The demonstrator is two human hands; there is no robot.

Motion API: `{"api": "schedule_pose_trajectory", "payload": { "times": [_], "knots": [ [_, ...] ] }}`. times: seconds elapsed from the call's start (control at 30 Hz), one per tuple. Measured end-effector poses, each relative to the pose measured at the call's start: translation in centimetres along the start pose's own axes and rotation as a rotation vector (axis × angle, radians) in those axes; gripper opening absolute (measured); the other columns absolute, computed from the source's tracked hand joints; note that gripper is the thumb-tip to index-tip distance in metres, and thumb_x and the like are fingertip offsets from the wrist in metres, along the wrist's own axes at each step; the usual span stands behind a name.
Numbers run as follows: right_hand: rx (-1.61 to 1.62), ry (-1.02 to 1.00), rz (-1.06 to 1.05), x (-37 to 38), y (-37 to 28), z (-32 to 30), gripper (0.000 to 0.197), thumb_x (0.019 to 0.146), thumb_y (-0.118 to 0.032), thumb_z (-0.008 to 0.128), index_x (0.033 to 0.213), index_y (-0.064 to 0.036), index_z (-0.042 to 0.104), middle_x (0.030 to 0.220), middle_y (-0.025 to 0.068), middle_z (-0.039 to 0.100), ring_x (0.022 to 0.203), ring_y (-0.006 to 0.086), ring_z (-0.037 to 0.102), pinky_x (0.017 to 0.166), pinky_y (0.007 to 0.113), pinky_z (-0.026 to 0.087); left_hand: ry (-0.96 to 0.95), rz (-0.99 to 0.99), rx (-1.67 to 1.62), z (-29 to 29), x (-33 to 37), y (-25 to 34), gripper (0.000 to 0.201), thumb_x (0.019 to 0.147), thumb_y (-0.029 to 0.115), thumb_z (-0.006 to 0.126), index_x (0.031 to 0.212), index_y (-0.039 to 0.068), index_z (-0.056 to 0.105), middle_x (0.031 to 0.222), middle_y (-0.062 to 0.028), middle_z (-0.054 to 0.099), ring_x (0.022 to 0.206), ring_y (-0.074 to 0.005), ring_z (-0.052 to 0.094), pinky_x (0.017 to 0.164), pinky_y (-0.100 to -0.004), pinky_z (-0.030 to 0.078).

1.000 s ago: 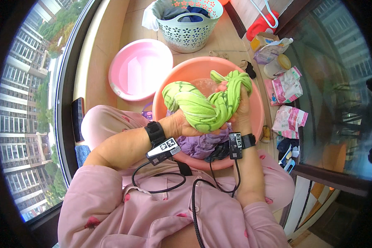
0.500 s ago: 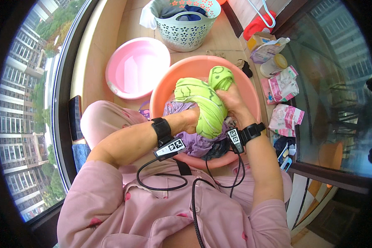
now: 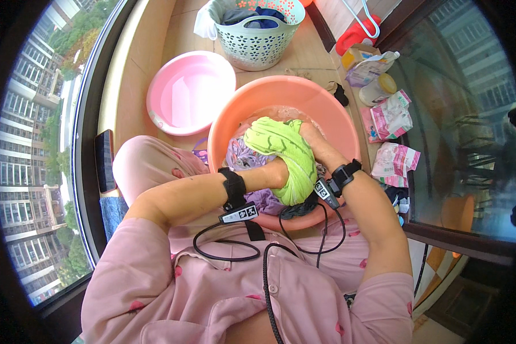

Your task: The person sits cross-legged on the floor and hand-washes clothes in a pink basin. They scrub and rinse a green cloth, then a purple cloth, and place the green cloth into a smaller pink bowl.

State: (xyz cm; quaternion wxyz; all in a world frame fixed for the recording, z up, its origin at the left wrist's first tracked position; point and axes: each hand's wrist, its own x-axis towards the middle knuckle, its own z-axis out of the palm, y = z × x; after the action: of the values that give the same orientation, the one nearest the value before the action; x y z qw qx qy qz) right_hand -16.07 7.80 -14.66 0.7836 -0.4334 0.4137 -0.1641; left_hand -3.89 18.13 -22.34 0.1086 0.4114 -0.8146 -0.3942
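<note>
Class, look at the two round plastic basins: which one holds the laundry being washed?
The larger orange basin, nearest the person; the smaller pink basin behind it holds only water.

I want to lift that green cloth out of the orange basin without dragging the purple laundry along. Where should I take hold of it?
Grip the green cloth at its bunched upper end, which humps up clear of the purple laundry, coming down from above. Its lower end is already clasped between the left hand and right hand near the orange basin front wall, so it looks less free.
</note>
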Motion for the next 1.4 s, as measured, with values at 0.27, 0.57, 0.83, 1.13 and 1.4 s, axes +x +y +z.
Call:
{"api": "schedule_pose_trajectory", "payload": {
  "times": [0.27,0.57,0.83,1.13,1.4],
  "knots": [
    [-0.724,0.171,-0.199,-0.1,-0.4,-1.0,0.033,0.088,-0.027,0.062,0.109,-0.0033,0.071,0.103,0.0181,0.07,0.093,0.027,0.066,0.083,0.038,0.051,-0.104,-0.279,-0.447,-5.7,-1.8,2.2,0.045,0.092,0.024,0.055,0.135,0.014,0.058,0.139,-0.0079,0.056,0.127,-0.0219,0.05,0.107,-0.0394,0.037],
    [-1.139,0.341,-0.314,-3.7,-6.1,2.7,0.029,0.087,-0.012,0.057,0.107,0.0062,0.068,0.089,0.0253,0.069,0.082,0.0336,0.068,0.078,0.041,0.052,0.37,-0.242,-1.546,-11.2,-1.5,4.2,0.028,0.101,0.031,0.058,0.117,0.009,0.063,0.101,-0.0031,0.067,0.088,-0.0146,0.064,0.078,-0.0334,0.056],
    [-1.094,0.386,-0.728,-6.0,-9.1,4.0,0.045,0.089,-0.015,0.052,0.126,0.0106,0.054,0.098,0.0331,0.064,0.096,0.0449,0.064,0.082,0.051,0.05,0.399,-0.21,-1.468,-15.7,-3.0,8.9,0.018,0.098,0.028,0.064,0.098,0.01,0.061,0.085,0.0001,0.061,0.074,-0.0116,0.058,0.064,-0.0291,0.051],
    [-0.964,0.423,-0.619,-7.3,-10.2,5.3,0.047,0.086,-0.014,0.059,0.127,0.0102,0.054,0.099,0.03,0.066,0.095,0.039,0.067,0.081,0.045,0.052,0.2,0.057,-1.658,-16.2,-4.2,8.9,0.027,0.099,0.021,0.06,0.117,0.001,0.058,0.108,-0.0125,0.067,0.096,-0.0214,0.068,0.08,-0.0344,0.059],
    [0.044,0.466,-0.645,-5.2,-5.9,1.1,0.026,0.099,-0.026,0.059,0.1,-0.0002,0.064,0.078,0.0056,0.065,0.069,0.0144,0.063,0.061,0.024,0.048,0.44,0.111,-0.453,-15.3,-3.5,6.2,0.036,0.101,0.021,0.053,0.131,0.002,0.053,0.123,-0.0172,0.064,0.098,-0.0255,0.069,0.081,-0.0378,0.059]
  ]
}}
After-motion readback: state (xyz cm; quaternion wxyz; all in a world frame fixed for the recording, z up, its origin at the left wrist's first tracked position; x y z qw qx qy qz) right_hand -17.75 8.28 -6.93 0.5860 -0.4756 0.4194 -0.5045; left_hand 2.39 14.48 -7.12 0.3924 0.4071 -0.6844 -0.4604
